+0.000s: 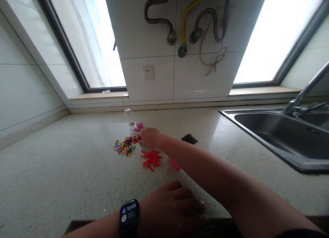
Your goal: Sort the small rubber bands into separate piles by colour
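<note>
My right hand (149,137) reaches across the counter to the edge of a mixed pile of small coloured loop-like pieces (125,146). Its fingertips are pinched together at the pile's right side; what lies between them is too small to make out. Just in front of that hand is a heap of red pieces (151,160). Pink pieces (175,164) show partly from behind my right forearm, and black pieces (189,139) form a heap beyond it. My left hand (177,203), with a watch on its wrist, rests at the counter's front edge, fingers loosely bent and holding nothing visible.
A clear bottle (129,119) stands behind the mixed pile, with a small pink object (139,125) beside it. At the right are a steel sink (267,138) and a tap (295,102). A tiled wall with a socket (148,72) and hoses (189,12) rises behind the counter.
</note>
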